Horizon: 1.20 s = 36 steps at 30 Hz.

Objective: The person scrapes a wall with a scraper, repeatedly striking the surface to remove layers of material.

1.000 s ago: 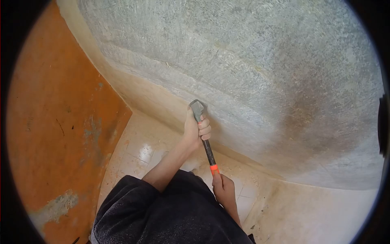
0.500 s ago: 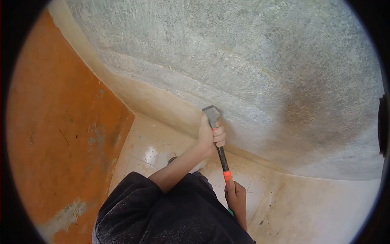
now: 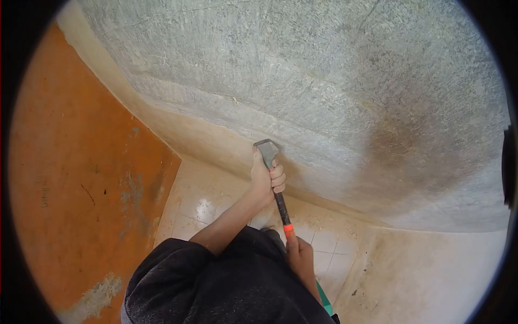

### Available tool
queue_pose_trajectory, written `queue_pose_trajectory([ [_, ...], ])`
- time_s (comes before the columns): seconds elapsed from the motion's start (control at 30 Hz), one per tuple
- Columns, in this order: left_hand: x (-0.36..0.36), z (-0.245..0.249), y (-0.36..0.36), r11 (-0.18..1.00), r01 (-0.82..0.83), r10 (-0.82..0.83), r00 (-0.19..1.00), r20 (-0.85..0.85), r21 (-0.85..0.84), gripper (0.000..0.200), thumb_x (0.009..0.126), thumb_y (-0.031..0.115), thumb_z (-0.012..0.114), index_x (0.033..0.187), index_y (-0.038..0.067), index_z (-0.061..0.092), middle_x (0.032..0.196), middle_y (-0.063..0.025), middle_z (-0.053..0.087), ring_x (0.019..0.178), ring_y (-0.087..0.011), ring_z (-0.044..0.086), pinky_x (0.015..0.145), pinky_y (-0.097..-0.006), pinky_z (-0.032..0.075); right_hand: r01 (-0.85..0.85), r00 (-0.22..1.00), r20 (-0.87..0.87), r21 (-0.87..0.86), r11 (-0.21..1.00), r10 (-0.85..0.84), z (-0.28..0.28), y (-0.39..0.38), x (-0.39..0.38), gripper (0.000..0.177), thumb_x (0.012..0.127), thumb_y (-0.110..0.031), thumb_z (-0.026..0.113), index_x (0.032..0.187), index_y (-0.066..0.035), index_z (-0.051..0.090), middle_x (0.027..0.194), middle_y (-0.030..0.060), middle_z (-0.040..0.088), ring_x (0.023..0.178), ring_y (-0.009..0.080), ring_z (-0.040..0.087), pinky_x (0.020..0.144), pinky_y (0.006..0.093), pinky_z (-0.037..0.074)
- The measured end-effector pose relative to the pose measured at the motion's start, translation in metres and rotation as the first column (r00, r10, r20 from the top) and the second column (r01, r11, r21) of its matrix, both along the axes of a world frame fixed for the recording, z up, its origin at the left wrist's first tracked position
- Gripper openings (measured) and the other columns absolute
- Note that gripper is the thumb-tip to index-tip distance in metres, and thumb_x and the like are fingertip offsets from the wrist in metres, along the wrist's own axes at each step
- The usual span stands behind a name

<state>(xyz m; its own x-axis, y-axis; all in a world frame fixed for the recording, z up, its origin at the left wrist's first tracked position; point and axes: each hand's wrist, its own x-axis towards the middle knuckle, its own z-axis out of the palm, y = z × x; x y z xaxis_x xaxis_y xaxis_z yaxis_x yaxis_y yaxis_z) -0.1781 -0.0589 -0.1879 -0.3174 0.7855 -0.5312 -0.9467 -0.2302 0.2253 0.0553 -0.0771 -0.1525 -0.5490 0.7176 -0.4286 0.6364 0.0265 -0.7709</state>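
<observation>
A long tool (image 3: 282,209) with a grey, flat, wide head and a black and orange handle slants across the middle of the view. Its head is up against or very close to the wall (image 3: 259,75), whose grey surface is rough and scratched. My left hand (image 3: 268,177) wraps round the tool just below the head, fingers closed. Lower down, near the orange band, my right hand (image 3: 298,251) is closed on the handle; the handle's end is hidden behind it.
At the left stands an orange surface (image 3: 97,162) with worn, scraped patches. Below the wall lies a tiled floor (image 3: 329,248) with scattered debris. A green object (image 3: 324,299) shows beside my right forearm. A pale surface (image 3: 431,270) fills the lower right.
Both my hands and the tool have shifted to the left along the wall. More of the green object shows near my right forearm.
</observation>
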Motion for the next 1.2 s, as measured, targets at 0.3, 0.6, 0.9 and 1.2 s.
queue_pose_trajectory([
  [0.3, -0.015, -0.006, -0.010, 1.000, -0.001, 0.002, 0.998, -0.062, 0.018, 0.057, 0.098, 0.068, 0.021, 0.076, 0.020, 0.042, 0.050, 0.0070, 0.022, 0.038, -0.0084, 0.019, 0.037, -0.0274, 0.018, -0.009, 0.999, -0.031, -0.006, 1.000, 0.009, -0.006, -0.008, -0.013, 0.047, 0.100, -0.035, 0.052, 0.073, 0.003, 0.060, 0.055, 0.0104, 0.053, 0.053, 0.0151, 0.051, 0.050, 0.0347, 0.040],
  [0.6, -0.029, 0.006, -0.014, 0.996, -0.084, 0.082, 0.995, -0.058, -0.022, 0.057, 0.097, 0.070, 0.024, 0.075, 0.020, 0.042, 0.051, 0.0081, 0.019, 0.038, -0.0078, 0.018, 0.036, -0.0271, 0.017, -0.060, 0.997, 0.049, 0.085, 0.995, 0.056, 0.020, 0.000, -0.037, 0.049, 0.099, -0.035, 0.053, 0.070, 0.004, 0.058, 0.055, 0.0083, 0.054, 0.053, 0.0134, 0.048, 0.051, 0.0320, 0.038],
  [0.9, -0.031, 0.008, -0.018, 0.999, -0.040, 0.040, 0.999, 0.024, -0.005, 0.058, 0.095, 0.072, 0.024, 0.073, 0.022, 0.042, 0.049, 0.0086, 0.022, 0.037, -0.0072, 0.018, 0.036, -0.0255, 0.015, 0.001, 0.999, 0.037, 0.084, 0.996, -0.004, 0.019, -0.014, -0.042, 0.050, 0.099, -0.036, 0.053, 0.067, 0.002, 0.055, 0.056, 0.0037, 0.047, 0.055, 0.0115, 0.042, 0.051, 0.0333, 0.035],
  [1.2, -0.041, 0.000, -0.023, 1.000, -0.009, 0.008, 1.000, 0.010, 0.009, 0.062, 0.096, 0.072, 0.021, 0.074, 0.018, 0.040, 0.050, 0.0068, 0.020, 0.037, -0.0087, 0.018, 0.035, -0.0280, 0.016, -0.004, 1.000, 0.022, 0.045, 0.999, 0.003, 0.005, -0.018, -0.043, 0.053, 0.101, -0.039, 0.051, 0.067, 0.001, 0.054, 0.054, 0.0021, 0.047, 0.052, 0.0107, 0.041, 0.049, 0.0309, 0.034],
])
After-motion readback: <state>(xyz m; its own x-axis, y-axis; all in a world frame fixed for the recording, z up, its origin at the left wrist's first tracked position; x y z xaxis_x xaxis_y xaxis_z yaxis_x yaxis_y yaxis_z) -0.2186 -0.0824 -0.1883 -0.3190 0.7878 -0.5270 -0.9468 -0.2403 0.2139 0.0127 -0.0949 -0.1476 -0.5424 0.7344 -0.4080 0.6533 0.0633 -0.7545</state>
